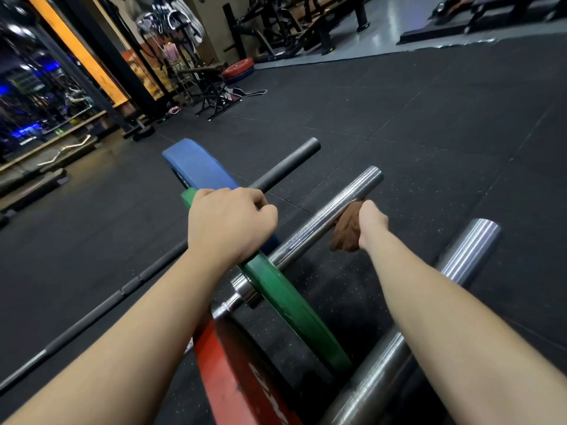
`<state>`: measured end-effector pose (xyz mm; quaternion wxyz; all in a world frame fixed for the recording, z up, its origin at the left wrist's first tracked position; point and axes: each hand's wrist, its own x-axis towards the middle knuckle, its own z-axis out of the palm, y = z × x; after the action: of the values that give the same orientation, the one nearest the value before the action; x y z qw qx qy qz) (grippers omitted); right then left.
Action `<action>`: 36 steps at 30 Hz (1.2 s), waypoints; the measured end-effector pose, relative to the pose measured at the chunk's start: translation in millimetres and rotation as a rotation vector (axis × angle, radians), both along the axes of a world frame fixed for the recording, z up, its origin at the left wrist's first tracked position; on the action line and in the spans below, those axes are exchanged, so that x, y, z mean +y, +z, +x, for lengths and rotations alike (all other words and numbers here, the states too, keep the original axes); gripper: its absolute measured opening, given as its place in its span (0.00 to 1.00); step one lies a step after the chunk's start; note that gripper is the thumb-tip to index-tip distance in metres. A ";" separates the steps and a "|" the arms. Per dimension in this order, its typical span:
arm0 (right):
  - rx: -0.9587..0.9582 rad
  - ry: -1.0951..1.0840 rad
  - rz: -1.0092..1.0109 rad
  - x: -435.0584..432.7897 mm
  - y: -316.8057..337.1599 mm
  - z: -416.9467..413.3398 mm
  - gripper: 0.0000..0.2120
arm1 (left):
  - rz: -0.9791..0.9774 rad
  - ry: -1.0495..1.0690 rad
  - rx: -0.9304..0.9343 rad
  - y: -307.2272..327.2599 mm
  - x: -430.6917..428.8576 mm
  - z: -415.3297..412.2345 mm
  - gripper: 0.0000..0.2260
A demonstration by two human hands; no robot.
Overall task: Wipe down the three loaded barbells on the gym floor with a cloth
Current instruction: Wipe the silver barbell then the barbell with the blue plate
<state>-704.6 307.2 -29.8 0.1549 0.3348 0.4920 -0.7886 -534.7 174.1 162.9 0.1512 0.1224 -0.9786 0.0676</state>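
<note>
Brown cloth (345, 233) (right hand (372, 223)) against sleeve (322, 220)

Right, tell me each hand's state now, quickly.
Left hand: fingers curled over the rim of the round green rubber weight plate, gripping it.
Right hand: grips the crumpled brown cloth against the shiny chrome barbell sleeve.

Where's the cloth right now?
Head view, right of centre: the brown cloth is in the right hand, held against the middle barbell's chrome sleeve, beyond the green plate.

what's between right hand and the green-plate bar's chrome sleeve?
The brown cloth, bunched in the right hand and pressed to the chrome sleeve; head view shows it.
</note>
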 end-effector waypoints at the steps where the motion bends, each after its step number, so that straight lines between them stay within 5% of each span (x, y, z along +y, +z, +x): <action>1: -0.023 0.040 0.048 -4.3 0.3 5.4 0.24 | 0.003 0.005 -0.002 0.2 0.0 0.3 0.13; 8: 0.103 -0.237 -0.087 12.9 11.4 -0.8 0.19 | 0.015 -0.006 0.005 -0.3 -1.0 -0.1 0.13; 16: 0.037 0.257 0.021 -8.6 0.2 17.7 0.15 | 0.015 -0.002 0.000 -0.6 -2.7 -1.4 0.13; 27: -0.003 0.109 -0.100 -20.3 2.5 30.4 0.24 | 0.010 -0.005 0.006 -1.3 -3.9 -2.6 0.12; 36: -0.024 0.439 -0.089 -53.9 -13.2 70.7 0.18 | 0.017 0.022 -0.020 2.3 -5.2 -3.3 0.12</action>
<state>-633.9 253.3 -42.9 0.3433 0.2218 0.5158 -0.7529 -538.0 168.9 165.3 0.1395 0.1339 -0.9792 0.0621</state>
